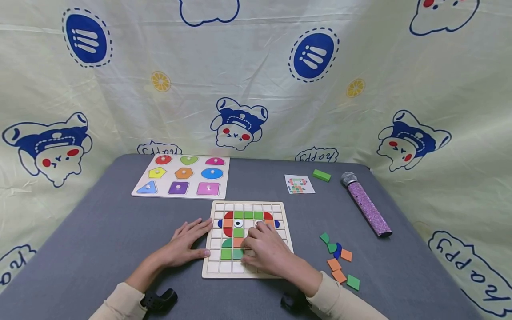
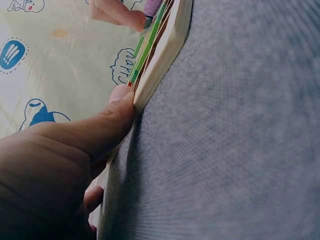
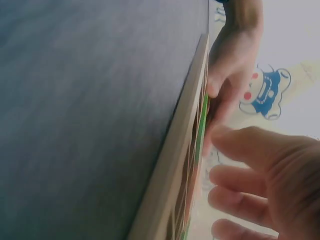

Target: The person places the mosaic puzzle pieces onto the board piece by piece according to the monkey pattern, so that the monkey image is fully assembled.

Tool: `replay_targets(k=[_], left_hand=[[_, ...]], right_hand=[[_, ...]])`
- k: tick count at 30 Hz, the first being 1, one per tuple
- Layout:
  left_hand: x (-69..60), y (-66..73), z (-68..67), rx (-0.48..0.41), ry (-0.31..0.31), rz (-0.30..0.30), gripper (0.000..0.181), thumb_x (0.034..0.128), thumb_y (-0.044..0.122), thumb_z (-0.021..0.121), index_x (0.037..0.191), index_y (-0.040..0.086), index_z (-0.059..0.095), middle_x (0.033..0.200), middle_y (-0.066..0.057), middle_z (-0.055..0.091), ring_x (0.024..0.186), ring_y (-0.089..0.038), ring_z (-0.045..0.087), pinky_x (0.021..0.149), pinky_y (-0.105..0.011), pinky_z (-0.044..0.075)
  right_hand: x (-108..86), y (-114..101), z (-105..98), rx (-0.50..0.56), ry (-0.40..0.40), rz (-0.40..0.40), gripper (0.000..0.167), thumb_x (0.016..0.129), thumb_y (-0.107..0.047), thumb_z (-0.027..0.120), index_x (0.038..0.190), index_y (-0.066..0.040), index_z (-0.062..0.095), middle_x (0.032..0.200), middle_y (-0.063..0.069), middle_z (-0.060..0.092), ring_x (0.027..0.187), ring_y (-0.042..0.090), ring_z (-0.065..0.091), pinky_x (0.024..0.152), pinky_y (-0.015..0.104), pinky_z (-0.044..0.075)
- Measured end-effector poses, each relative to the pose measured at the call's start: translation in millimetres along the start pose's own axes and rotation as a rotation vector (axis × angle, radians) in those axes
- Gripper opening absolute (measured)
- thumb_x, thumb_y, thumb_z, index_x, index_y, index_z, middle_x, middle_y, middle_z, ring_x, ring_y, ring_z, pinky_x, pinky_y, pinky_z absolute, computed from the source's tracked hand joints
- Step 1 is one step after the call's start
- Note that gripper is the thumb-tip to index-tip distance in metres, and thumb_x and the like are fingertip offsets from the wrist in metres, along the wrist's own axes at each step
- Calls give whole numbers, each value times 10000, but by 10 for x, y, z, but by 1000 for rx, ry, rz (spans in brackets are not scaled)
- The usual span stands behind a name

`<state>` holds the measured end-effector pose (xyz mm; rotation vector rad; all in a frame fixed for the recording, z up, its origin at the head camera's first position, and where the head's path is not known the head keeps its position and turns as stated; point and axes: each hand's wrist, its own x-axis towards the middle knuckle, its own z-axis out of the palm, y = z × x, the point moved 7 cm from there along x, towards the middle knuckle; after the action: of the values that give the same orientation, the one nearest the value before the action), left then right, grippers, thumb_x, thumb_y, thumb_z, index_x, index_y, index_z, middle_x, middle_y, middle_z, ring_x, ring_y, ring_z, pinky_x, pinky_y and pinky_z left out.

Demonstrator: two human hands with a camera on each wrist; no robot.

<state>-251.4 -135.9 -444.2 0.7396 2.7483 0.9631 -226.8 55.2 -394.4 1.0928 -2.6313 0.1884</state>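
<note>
A square wooden grid board point(image 1: 216, 269) lies on the table, partly filled with coloured tiles in red, orange, green and blue, with a round eye tile point(image 1: 238, 223) among them. My left hand point(image 1: 185, 245) rests at the board's left edge, fingers stretched out. Its thumb point(image 2: 117, 107) touches the rim. Over the board's lower right part is my right hand point(image 1: 269, 250), covering several cells. In the right wrist view, the thumb point(image 3: 237, 142) and fingers point(image 3: 240, 200) of that hand stand apart, and no tile shows between them.
Loose green, blue and orange tiles point(image 1: 334, 264) lie right of the board. Behind them are a purple glittery microphone point(image 1: 369, 209), a pattern card point(image 1: 300, 184) and a green block point(image 1: 322, 175). A shape-puzzle board point(image 1: 192, 194) lies at the back left. A printed curtain point(image 1: 256, 58) surrounds the table.
</note>
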Motion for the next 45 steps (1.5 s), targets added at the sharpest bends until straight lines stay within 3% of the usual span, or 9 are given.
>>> replay_targets(k=[12,22,30,40,45], left_hand=[[-11,30,-20,0,2,16,756,871,425,631,1468,77,327,1547,-127,297,1437,-419,154,1115,-651,11],[7,4,6,-9,-8,1,762,863,419,642,1472,92,323,1554,-103,291,1449,-393,146,1128,-627,5],[5,1,7,-11,-16,-14,770,859,420,646,1473,90,320,1554,-107,289,1447,-395,143,1126,-631,1],[-7,29,-11,-17,2,6,771,852,412,656,1465,77,332,1541,-135,306,1432,-413,161,1113,-643,15],[-13,40,-23,-13,8,13,768,855,421,650,1462,68,337,1537,-146,309,1427,-424,161,1107,-654,11]], right_hand=[[-476,511,-188,59,-35,183,272,725,-394,790,923,-218,728,876,-85,600,849,90,417,764,310,341],[-994,879,-401,-52,20,297,292,674,-372,823,892,-206,725,840,-91,581,832,106,449,750,337,360],[-1329,1087,-491,-111,1,400,279,670,-414,810,850,-225,713,870,-92,606,844,128,455,724,321,331],[-1559,1280,-493,-178,-146,547,310,698,-518,752,785,-227,688,822,-66,582,828,182,457,708,360,325],[-1600,1307,-474,-195,-188,560,342,703,-549,730,779,-223,664,822,-51,593,801,184,449,689,357,313]])
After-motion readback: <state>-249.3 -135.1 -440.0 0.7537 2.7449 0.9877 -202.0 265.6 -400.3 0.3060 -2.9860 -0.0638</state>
